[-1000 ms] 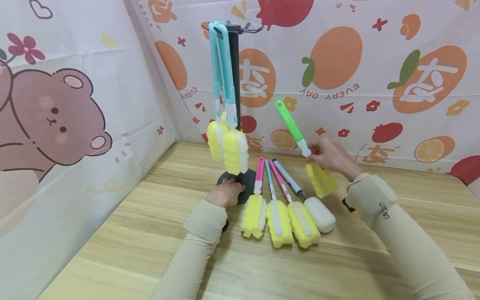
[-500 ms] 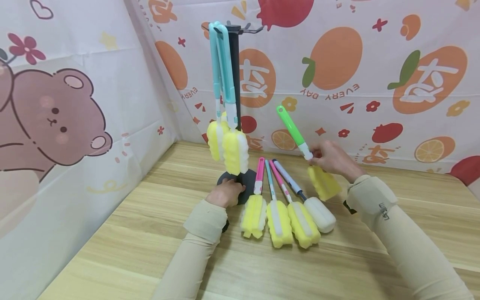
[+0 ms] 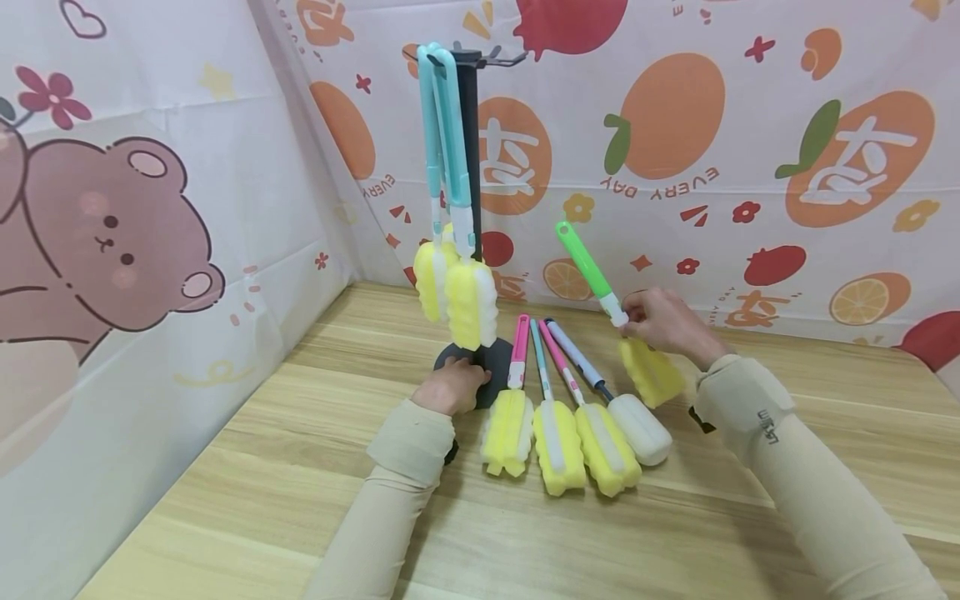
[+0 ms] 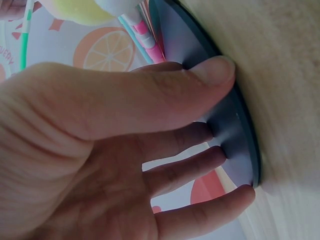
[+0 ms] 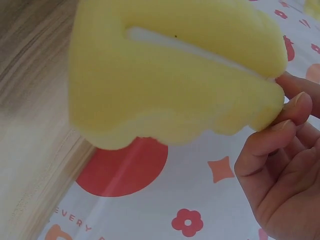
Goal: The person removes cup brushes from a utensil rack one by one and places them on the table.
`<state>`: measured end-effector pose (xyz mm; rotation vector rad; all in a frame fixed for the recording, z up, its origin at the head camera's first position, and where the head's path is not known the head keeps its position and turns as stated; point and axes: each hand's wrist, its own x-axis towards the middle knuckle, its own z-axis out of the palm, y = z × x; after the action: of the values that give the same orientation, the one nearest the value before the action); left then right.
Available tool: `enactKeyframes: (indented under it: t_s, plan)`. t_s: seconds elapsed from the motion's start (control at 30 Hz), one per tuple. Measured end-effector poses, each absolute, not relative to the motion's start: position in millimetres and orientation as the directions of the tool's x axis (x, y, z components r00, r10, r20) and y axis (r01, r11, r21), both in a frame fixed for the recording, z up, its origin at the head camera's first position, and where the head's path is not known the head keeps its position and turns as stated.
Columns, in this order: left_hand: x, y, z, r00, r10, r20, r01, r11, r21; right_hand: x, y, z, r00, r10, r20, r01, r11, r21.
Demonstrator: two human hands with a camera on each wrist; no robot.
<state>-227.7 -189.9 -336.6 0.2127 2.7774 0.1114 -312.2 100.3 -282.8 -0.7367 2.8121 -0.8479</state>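
Note:
My right hand (image 3: 663, 323) pinches a sponge bottle brush (image 3: 585, 260) just above its yellow head. Its green handle leans up to the left, and the head hangs over the table. The right wrist view shows the sponge head (image 5: 165, 90) close up, fingertips at its neck end. My left hand (image 3: 452, 386) rests on the round dark base (image 3: 501, 367) of an upright stand. In the left wrist view the left fingers (image 4: 185, 170) reach out fairly straight and touch that base, with the thumb at its rim. Two teal-handled sponge brushes (image 3: 470, 304) hang from the stand's hooks.
Between the hands several brushes lie fanned out: a pink-handled one (image 3: 507, 429), a thin teal one (image 3: 555, 446), another pink one (image 3: 607, 446) and a blue-grey one with a white head (image 3: 640, 429). Printed cloth (image 3: 663, 242) hangs behind and to the left of the wooden table (image 3: 300, 467).
My right hand has sunk slightly and drifted a little right, carrying the green-handled brush down with it. The left hand, the stand and the lying brushes have stayed put.

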Motion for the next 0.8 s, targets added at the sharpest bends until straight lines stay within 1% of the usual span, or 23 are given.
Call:
enactKeyframes:
  t_s: [0.2, 0.63, 0.8]
  plan:
    - [-227, -191, -336, -0.925, 0.159, -0.345, 0.132, 0.986, 0.099, -311, 101, -286, -0.866, -0.496, 0.061, -0.453, 0.726, -0.517]
    - [-226, -190, -336, -0.927, 0.154, -0.343, 0.12, 0.986, 0.116, -311, 102, -293, -0.87, -0.492, -0.015, -0.407, 0.735, -0.542]
    - [-226, -190, -336, -0.927, 0.154, -0.341, 0.118, 0.985, 0.122, -312, 103, -297, -0.867, -0.498, -0.024, -0.413, 0.745, -0.523]
